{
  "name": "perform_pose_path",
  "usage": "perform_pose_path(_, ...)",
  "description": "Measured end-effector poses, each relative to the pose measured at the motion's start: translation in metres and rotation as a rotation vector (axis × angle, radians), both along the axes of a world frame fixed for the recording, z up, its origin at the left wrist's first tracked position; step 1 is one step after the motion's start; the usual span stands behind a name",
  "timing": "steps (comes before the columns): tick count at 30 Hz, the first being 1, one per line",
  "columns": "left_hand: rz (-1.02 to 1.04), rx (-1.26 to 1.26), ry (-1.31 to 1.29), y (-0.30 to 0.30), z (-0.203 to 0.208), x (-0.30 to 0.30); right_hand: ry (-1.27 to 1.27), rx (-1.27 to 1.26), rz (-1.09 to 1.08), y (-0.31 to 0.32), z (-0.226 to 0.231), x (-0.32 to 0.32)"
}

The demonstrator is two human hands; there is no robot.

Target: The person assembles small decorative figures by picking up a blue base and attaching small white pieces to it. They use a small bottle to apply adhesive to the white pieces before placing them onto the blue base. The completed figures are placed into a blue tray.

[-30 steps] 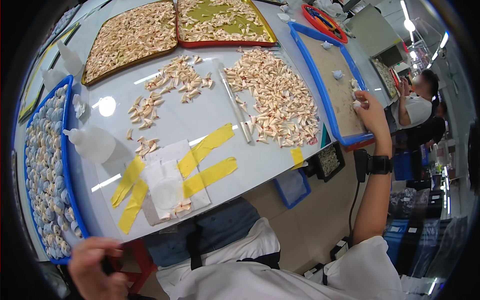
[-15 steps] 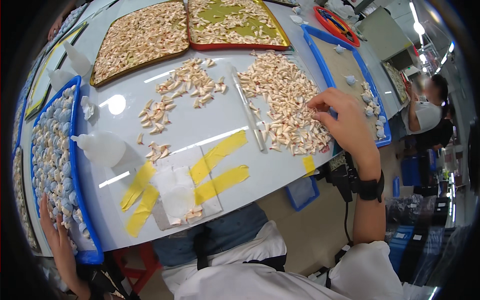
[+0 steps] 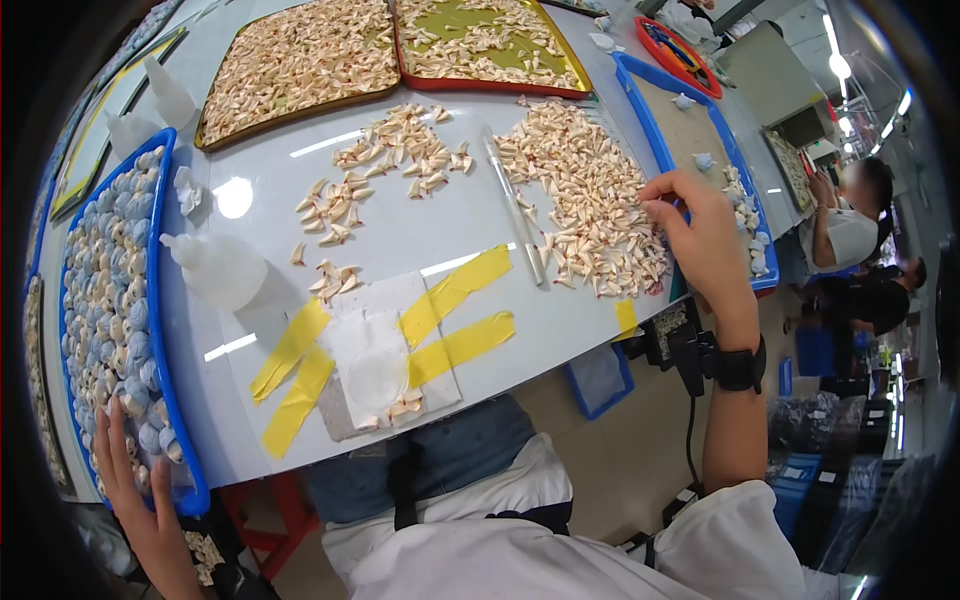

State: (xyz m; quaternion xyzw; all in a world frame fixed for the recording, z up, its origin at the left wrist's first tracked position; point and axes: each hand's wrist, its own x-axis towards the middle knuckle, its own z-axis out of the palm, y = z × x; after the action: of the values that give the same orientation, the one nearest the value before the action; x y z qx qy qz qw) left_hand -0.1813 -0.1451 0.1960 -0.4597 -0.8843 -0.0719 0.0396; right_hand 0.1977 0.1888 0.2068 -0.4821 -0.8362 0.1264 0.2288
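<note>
Spreading over balls [image 3: 112, 300], the left hand [image 3: 148, 515] should press softly; the right hand [image 3: 708, 240], bunched by pale pieces [image 3: 590, 215], should pinch lightly, though I cannot tell if it holds one.

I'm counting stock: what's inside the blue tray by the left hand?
The blue tray holds blue and cream rounded pieces. The left hand hides part of its near end; whatever lies under the top pieces is covered.

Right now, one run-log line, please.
left hand: at left blue tray | right hand: right edge of large cream pile | clear tube: left of pile
</note>
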Motion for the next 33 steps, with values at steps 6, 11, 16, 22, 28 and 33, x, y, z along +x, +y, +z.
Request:
perform_pose_path(6, -0.046, 0.178, 0.014, 0.013, -0.008, -0.002, 0.125, -0.054, -0.016, -0.008, 0.009, 0.002)
perform_pose_path(11, -0.045, 0.182, 0.007, 0.015, -0.004, -0.001, 0.287, -0.092, 0.032, -0.019, 0.01, 0.01)
perform_pose_path(16, -0.034, 0.179, 0.109, 0.017, -0.01, 0.0, 0.394, -0.126, 0.075, -0.033, 0.012, 0.018)
perform_pose_path(22, 0.095, 0.41, -0.041, 0.014, -0.013, -0.024, 0.383, -0.037, 0.119, -0.04, 0.015, 0.019)
perform_pose_path(28, -0.114, 0.87, -0.378, 0.0, -0.017, -0.008, 0.472, -0.199, 0.095, -0.054, 0.02, 0.008)
perform_pose_path(33, -0.317, 0.797, -0.66, 0.01, -0.012, 0.039, 0.694, -0.403, 0.242, -0.061, 0.024, -0.011)
